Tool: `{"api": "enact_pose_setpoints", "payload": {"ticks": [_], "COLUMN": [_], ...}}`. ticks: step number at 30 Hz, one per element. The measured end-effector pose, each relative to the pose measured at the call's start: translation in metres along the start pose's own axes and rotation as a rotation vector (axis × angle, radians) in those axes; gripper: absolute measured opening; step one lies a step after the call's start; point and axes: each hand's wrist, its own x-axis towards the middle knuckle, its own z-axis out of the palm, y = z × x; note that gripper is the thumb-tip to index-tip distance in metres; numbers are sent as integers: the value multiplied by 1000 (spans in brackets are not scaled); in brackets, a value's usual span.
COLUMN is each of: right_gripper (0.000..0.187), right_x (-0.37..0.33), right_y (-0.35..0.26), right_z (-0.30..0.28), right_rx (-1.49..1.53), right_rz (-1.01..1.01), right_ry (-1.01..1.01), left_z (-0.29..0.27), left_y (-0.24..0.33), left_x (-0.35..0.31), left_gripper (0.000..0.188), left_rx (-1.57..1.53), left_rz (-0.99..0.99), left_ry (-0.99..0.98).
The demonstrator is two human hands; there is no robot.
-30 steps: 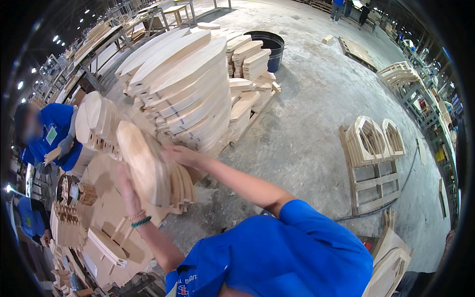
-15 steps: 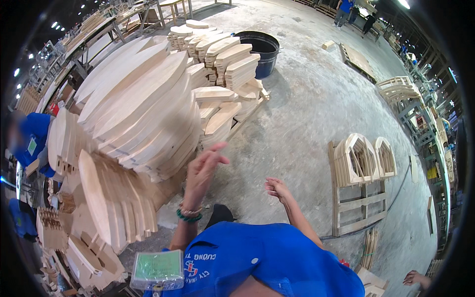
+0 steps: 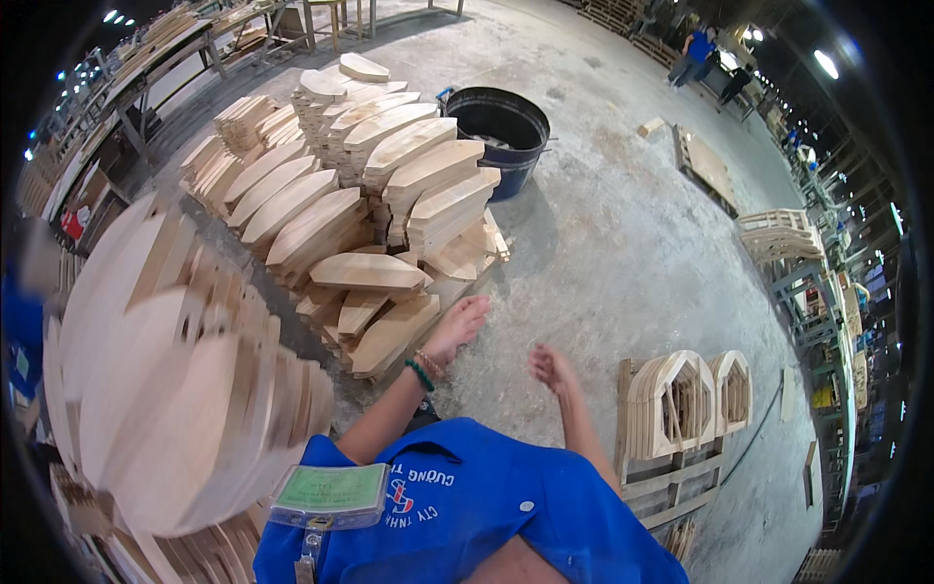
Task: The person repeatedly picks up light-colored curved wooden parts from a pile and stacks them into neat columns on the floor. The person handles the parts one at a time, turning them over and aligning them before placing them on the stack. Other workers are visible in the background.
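Observation:
My left hand (image 3: 457,329), with a green beaded bracelet at its wrist, is in the air with its fingers stretched out and nothing in them. Just left of it are stacked wooden pieces with curved edges and angled ends (image 3: 394,336); I cannot tell whether the hand touches them. My right hand (image 3: 552,370) hangs over the concrete floor, its fingers loosely bent and apart, holding nothing. At the left stands a big pile of large rounded wooden panels (image 3: 146,389), blurred by motion and away from both hands.
A black bin (image 3: 519,180) stands beyond the wooden pieces. To the right, arched wooden frames (image 3: 646,414) rest on a slatted pallet (image 3: 671,486). A flat board (image 3: 707,167) lies farther off. A co-worker in blue (image 3: 21,331) is at the far left; others (image 3: 696,54) stand in the distance.
My view has shifted: the large panels now sit lower and farther left, and rows of smaller pieces behind them show. My left hand has swung right and straightened its fingers; the right stays empty.

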Motion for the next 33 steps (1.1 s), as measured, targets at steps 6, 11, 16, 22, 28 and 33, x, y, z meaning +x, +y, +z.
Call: {"api": "enact_pose_setpoints", "payload": {"ticks": [6, 11, 16, 22, 28, 33], "right_gripper": [51, 74, 93, 85, 79, 79], "right_x": [139, 284, 417, 524, 547, 537], "right_y": [-132, -233, -309, -341, -350, -363], "right_z": [45, 82, 146, 177, 176, 171], "right_rx": [26, -69, -289, -644, -946, -1080], "right_rz": [-21, 23, 33, 68, 42, 113], "right_ry": [-143, -298, -258, -473, -616, -746], "left_z": [-48, -68, -88, -83, -96, -90], "left_y": [32, 43, 49, 38, 35, 37], "left_x": [136, 240, 328, 422, 473, 472], "left_gripper": [70, 87, 114, 98, 63, 64], "left_rx": [-224, -434, -575, -990, -1299, -1313], "left_rz": [-168, -154, -109, -12, 297, 208], "left_ry": [159, 267, 390, 634, 746, 884]}}
